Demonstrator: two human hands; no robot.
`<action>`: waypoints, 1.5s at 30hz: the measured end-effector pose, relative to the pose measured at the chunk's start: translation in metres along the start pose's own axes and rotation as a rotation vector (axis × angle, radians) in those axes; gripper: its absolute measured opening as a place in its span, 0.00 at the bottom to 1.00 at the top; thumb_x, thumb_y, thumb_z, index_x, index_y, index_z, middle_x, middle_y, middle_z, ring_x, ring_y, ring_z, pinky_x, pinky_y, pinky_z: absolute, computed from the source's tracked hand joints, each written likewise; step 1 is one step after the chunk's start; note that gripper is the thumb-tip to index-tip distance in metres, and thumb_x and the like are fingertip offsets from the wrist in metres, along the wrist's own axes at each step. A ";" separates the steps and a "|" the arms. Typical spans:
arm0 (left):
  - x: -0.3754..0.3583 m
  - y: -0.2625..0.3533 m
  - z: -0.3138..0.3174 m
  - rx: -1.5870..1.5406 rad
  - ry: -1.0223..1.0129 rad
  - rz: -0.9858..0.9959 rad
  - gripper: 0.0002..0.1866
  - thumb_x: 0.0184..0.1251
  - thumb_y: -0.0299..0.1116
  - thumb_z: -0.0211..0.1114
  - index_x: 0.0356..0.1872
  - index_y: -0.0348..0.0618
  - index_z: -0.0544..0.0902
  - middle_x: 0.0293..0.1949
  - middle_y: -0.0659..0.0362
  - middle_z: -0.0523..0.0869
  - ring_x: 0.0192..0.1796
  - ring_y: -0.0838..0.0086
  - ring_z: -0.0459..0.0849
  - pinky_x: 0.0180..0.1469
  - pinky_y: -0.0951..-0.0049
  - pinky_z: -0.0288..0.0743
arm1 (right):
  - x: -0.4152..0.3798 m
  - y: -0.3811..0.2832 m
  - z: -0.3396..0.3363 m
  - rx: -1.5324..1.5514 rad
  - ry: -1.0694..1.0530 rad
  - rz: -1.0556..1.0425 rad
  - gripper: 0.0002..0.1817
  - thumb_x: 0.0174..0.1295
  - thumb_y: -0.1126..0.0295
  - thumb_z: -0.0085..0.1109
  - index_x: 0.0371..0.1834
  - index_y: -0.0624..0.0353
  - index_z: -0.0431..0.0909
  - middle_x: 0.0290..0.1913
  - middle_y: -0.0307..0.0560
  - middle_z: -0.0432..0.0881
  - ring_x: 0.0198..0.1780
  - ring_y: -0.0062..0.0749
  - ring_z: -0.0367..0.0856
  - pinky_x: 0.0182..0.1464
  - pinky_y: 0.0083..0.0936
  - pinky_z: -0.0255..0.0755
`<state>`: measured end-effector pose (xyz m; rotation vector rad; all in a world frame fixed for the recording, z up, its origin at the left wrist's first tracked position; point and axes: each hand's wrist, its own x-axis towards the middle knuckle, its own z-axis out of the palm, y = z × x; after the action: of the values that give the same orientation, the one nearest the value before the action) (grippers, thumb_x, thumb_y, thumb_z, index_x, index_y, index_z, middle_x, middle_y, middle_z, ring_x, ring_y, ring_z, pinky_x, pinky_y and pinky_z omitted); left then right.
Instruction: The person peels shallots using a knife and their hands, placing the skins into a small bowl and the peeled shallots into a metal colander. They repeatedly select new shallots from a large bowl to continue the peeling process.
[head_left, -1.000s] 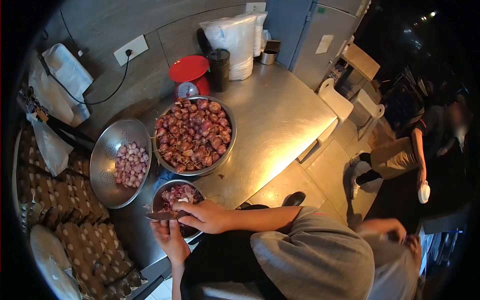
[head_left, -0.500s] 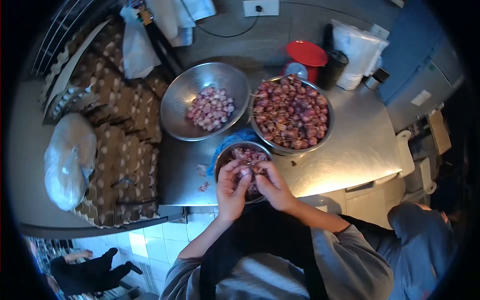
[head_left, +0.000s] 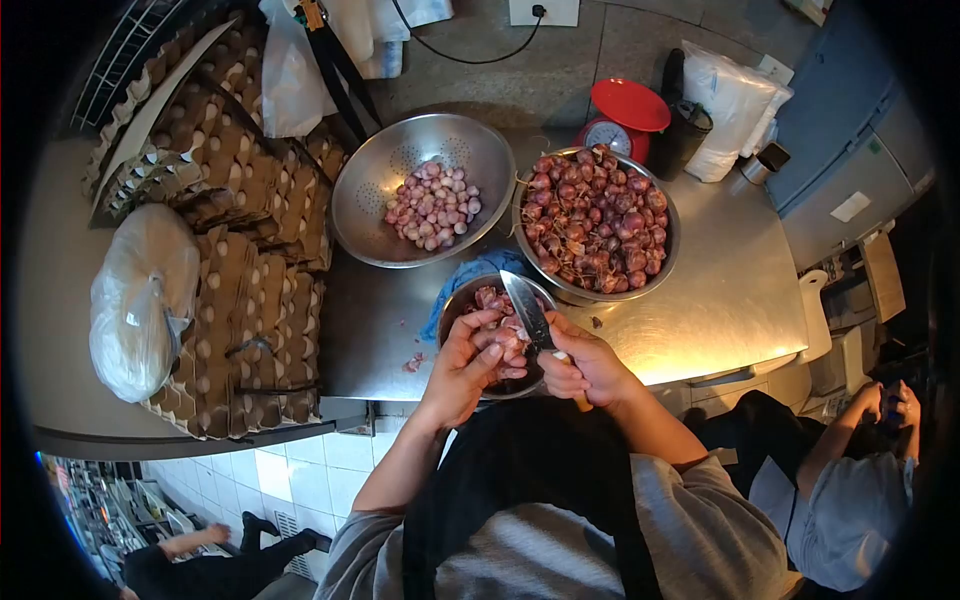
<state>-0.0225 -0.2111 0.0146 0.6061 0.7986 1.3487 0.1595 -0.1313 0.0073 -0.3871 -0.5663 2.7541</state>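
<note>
My right hand (head_left: 588, 365) is wrapped round the pale handle of a knife (head_left: 527, 308), whose blade points up and left over a small metal bowl (head_left: 447, 312). Just left of the blade, my left hand (head_left: 462, 368) is closed with thumb and fingers curled round a shallot (head_left: 513, 346), partly hidden by the fingers. Reddish shallot skins (head_left: 492, 298) lie in the bowl beneath both hands. Behind it, a metal colander (head_left: 352, 215) holds peeled pale-pink shallots (head_left: 432, 205). A large metal bowl (head_left: 672, 250) beside it is heaped with unpeeled shallots (head_left: 600, 220).
A blue cloth (head_left: 470, 270) lies behind the small bowl. Stacked egg trays (head_left: 225, 340) and a filled plastic bag (head_left: 145, 300) stand left. A red scale (head_left: 630, 107) is at the back. Other people (head_left: 855, 510) are at lower right and lower left (head_left: 200, 565).
The knife now shows in my right hand, where none was visible before. My hands have moved slightly apart. The person at lower right has raised both hands.
</note>
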 end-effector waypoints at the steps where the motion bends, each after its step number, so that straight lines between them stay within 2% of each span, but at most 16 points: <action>1: 0.000 0.000 0.001 0.026 0.023 0.001 0.18 0.67 0.27 0.52 0.55 0.42 0.59 0.47 0.53 0.74 0.44 0.68 0.79 0.48 0.66 0.76 | 0.001 -0.001 0.001 -0.105 0.047 -0.022 0.08 0.70 0.59 0.36 0.48 0.42 0.62 0.14 0.32 0.56 0.09 0.13 0.50 0.11 0.11 0.46; 3: 0.001 -0.002 0.003 0.078 0.068 0.000 0.17 0.67 0.27 0.52 0.55 0.41 0.61 0.47 0.53 0.74 0.44 0.68 0.79 0.47 0.67 0.76 | 0.004 0.000 0.003 -0.312 0.143 -0.070 0.07 0.70 0.59 0.36 0.46 0.42 0.62 0.14 0.32 0.57 0.09 0.13 0.50 0.11 0.11 0.46; 9: 0.000 0.001 0.001 0.074 0.173 -0.049 0.15 0.66 0.27 0.52 0.53 0.41 0.66 0.45 0.56 0.77 0.43 0.71 0.80 0.48 0.70 0.75 | 0.010 0.004 0.000 -0.306 0.293 -0.184 0.07 0.69 0.58 0.39 0.44 0.44 0.61 0.14 0.31 0.57 0.10 0.13 0.50 0.12 0.11 0.45; 12: -0.002 0.008 0.000 0.039 0.185 -0.008 0.15 0.66 0.27 0.52 0.54 0.42 0.67 0.44 0.57 0.78 0.44 0.72 0.80 0.48 0.71 0.75 | 0.010 0.003 0.000 -0.353 0.303 -0.102 0.05 0.69 0.60 0.37 0.43 0.44 0.61 0.13 0.33 0.56 0.09 0.15 0.49 0.12 0.11 0.47; 15: 0.000 0.004 -0.009 -0.046 0.151 -0.058 0.17 0.66 0.27 0.52 0.56 0.43 0.67 0.46 0.58 0.77 0.47 0.71 0.78 0.48 0.70 0.75 | 0.014 0.010 -0.007 -0.418 0.315 -0.128 0.09 0.68 0.58 0.40 0.47 0.45 0.61 0.14 0.32 0.58 0.10 0.14 0.50 0.12 0.13 0.46; 18: -0.005 -0.040 -0.011 -0.298 0.314 -0.271 0.16 0.68 0.26 0.48 0.56 0.42 0.67 0.52 0.58 0.73 0.50 0.68 0.76 0.51 0.67 0.74 | 0.022 0.030 -0.004 -0.482 0.487 -0.228 0.15 0.69 0.62 0.40 0.57 0.46 0.62 0.16 0.30 0.59 0.13 0.13 0.51 0.13 0.12 0.47; 19: -0.003 -0.051 -0.009 -0.419 0.192 -0.254 0.15 0.69 0.27 0.46 0.56 0.42 0.67 0.53 0.58 0.73 0.53 0.68 0.75 0.54 0.63 0.73 | 0.024 0.033 -0.008 -0.489 0.465 -0.299 0.17 0.69 0.63 0.40 0.60 0.46 0.61 0.17 0.29 0.59 0.14 0.12 0.51 0.14 0.11 0.48; 21: -0.004 -0.052 -0.010 -0.392 0.224 -0.269 0.16 0.70 0.34 0.46 0.56 0.45 0.68 0.53 0.58 0.73 0.54 0.67 0.74 0.55 0.62 0.73 | 0.028 0.041 -0.016 -0.496 0.417 -0.428 0.20 0.69 0.66 0.40 0.65 0.46 0.60 0.19 0.28 0.60 0.16 0.11 0.52 0.16 0.10 0.48; 26: -0.001 -0.054 -0.021 -0.474 0.236 -0.381 0.15 0.70 0.32 0.45 0.55 0.43 0.69 0.53 0.54 0.73 0.56 0.65 0.73 0.58 0.64 0.70 | 0.033 0.041 -0.019 -0.498 0.458 -0.376 0.20 0.69 0.66 0.40 0.64 0.46 0.61 0.18 0.28 0.60 0.14 0.11 0.52 0.15 0.10 0.48; 29: 0.005 -0.062 -0.038 -0.349 0.208 -0.251 0.15 0.70 0.31 0.45 0.56 0.41 0.68 0.54 0.52 0.73 0.57 0.65 0.72 0.59 0.64 0.68 | 0.026 0.032 -0.010 -0.441 0.533 -0.250 0.15 0.69 0.61 0.40 0.55 0.49 0.68 0.15 0.30 0.59 0.11 0.12 0.52 0.13 0.12 0.48; 30: 0.003 -0.043 -0.021 -0.253 0.318 -0.186 0.15 0.69 0.28 0.47 0.54 0.38 0.70 0.51 0.50 0.76 0.52 0.65 0.77 0.54 0.65 0.73 | 0.025 0.028 -0.013 -0.431 0.561 -0.229 0.14 0.68 0.60 0.40 0.51 0.49 0.69 0.14 0.30 0.59 0.11 0.13 0.52 0.12 0.13 0.48; 33: 0.005 -0.029 -0.033 0.452 0.293 0.038 0.11 0.66 0.25 0.52 0.46 0.35 0.76 0.40 0.55 0.81 0.40 0.70 0.82 0.46 0.68 0.77 | 0.021 0.017 -0.017 -0.533 0.589 -0.218 0.13 0.68 0.56 0.39 0.44 0.51 0.69 0.13 0.33 0.59 0.10 0.15 0.52 0.11 0.14 0.48; 34: 0.004 -0.011 -0.019 0.791 0.402 0.085 0.08 0.61 0.28 0.60 0.39 0.38 0.80 0.32 0.57 0.84 0.31 0.70 0.84 0.37 0.70 0.78 | 0.019 0.015 -0.018 -0.587 0.591 -0.224 0.13 0.68 0.56 0.38 0.43 0.51 0.68 0.13 0.34 0.59 0.09 0.16 0.53 0.11 0.14 0.48; 37: 0.011 0.002 -0.023 1.332 0.433 0.200 0.09 0.53 0.28 0.65 0.36 0.43 0.81 0.28 0.57 0.84 0.31 0.68 0.83 0.34 0.71 0.76 | 0.014 0.013 -0.023 -0.617 0.540 -0.192 0.14 0.69 0.55 0.37 0.38 0.52 0.66 0.12 0.34 0.59 0.10 0.16 0.53 0.12 0.15 0.49; 42: 0.036 -0.011 -0.031 1.452 0.295 0.516 0.11 0.47 0.26 0.66 0.35 0.42 0.82 0.33 0.55 0.78 0.32 0.65 0.81 0.35 0.71 0.75 | 0.006 0.016 -0.022 -0.665 0.508 -0.158 0.16 0.68 0.53 0.36 0.37 0.54 0.66 0.12 0.34 0.59 0.10 0.17 0.53 0.13 0.15 0.51; 45: 0.054 -0.023 -0.030 1.433 0.155 0.321 0.11 0.46 0.27 0.67 0.34 0.42 0.83 0.34 0.54 0.78 0.35 0.63 0.81 0.37 0.69 0.75 | 0.003 0.018 -0.022 -0.672 0.498 -0.150 0.17 0.68 0.52 0.36 0.39 0.54 0.67 0.12 0.34 0.59 0.11 0.17 0.53 0.13 0.15 0.50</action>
<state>-0.0300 -0.1626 -0.0296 1.7948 1.8396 0.9125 0.1596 -0.1387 -0.0208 -1.0826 -1.2944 2.1277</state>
